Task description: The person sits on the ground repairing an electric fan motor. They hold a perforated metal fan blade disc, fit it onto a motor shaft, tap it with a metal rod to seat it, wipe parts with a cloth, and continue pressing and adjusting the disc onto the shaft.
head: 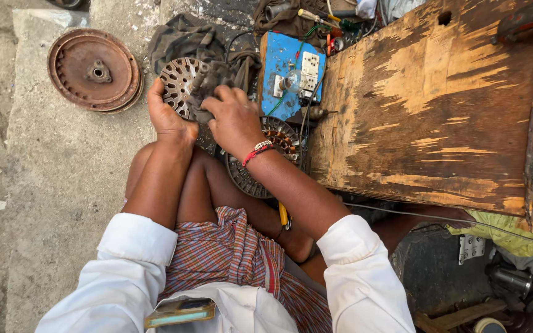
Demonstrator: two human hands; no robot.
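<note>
1. The left hand (169,117) cups the lower left rim of a slotted stator (179,80), fingers curled round it.
2. The right hand (234,120) presses a grey rag (208,83) onto the stator's right side, fingers closed on the cloth.
3. The stator sits above the knees, over the concrete floor (57,172).
4. A second stator (266,160) lies under the right wrist.
5. A rusty cover (94,69) lies near the floor's top left corner.
6. A blue switchboard (291,74) touches the wooden bench's (439,105) left edge.
</note>
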